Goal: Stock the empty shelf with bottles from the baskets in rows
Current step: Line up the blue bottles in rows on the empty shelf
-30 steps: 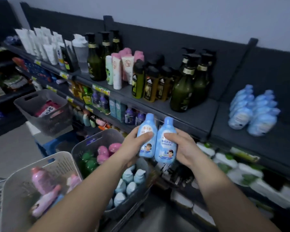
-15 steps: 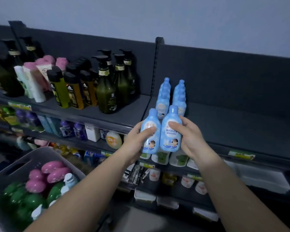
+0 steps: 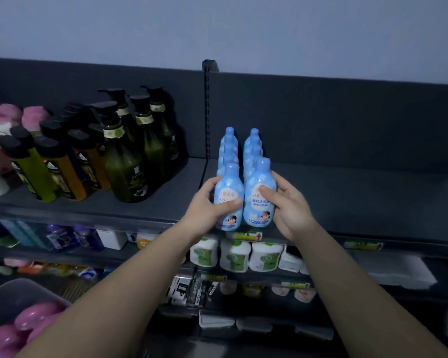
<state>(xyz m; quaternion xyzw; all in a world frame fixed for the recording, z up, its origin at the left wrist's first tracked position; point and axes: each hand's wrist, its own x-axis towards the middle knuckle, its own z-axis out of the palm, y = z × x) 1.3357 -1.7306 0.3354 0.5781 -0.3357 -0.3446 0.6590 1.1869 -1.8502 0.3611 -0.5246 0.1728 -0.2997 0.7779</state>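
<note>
Left bottle (image 3: 228, 187) and right bottle (image 3: 256, 215) higher than before, at shelf (image 3: 360, 202) front lip, stocked rows (image 3: 229, 146) just behind at 12 o'clock, bare deck toward 3 o'clock (pump bottles (image 3: 124, 164) crowd 9), left hand (image 3: 207, 205) curled round left bottle, right hand (image 3: 287, 205) round right bottle

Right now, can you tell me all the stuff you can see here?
Held bottles: two, light blue, one in each hand, at the shelf's front edge.
Stocked bottles: two rows, light blue, behind the held ones; count hidden.
Pump bottles: at least four, dark green, top shelf, left.
Capped bottles: several, yellow and amber, black caps, left of the pumps.
White packs: about four, white and green, shelf below.
Basket: one, grey, bottom left.
Pink bottles: several, pink, in the basket.
Shelf: dark grey, under the blue bottles.
Left hand: grips the left bottle.
Right hand: grips the right bottle.
</note>
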